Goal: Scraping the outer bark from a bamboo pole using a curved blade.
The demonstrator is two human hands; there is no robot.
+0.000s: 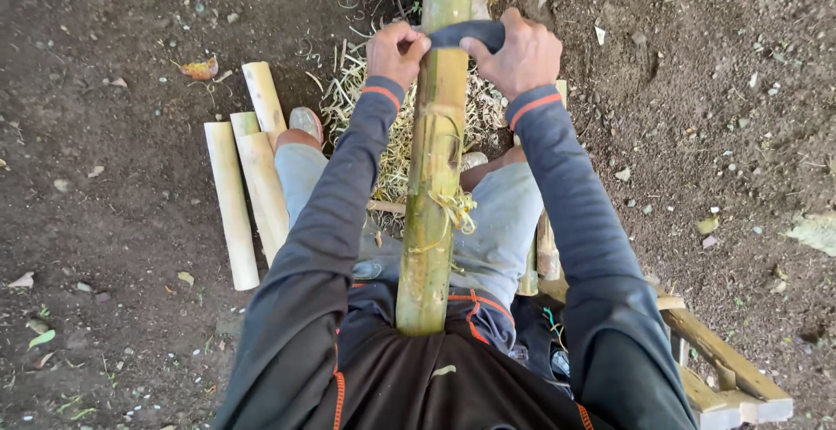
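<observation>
A long green-yellow bamboo pole runs away from my body, its near end braced against my waist. A dark curved blade tool lies across the pole near its far part. My left hand grips the tool's left end in a fist. My right hand grips its right end. Thin strips of peeled skin curl off the pole around its middle. I am seated, with my knees on either side of the pole.
Three cut pale bamboo lengths lie on the dirt to the left. A heap of straw-like shavings sits under the pole. A wooden bench or frame is at the lower right. Bare soil with pebbles surrounds everything.
</observation>
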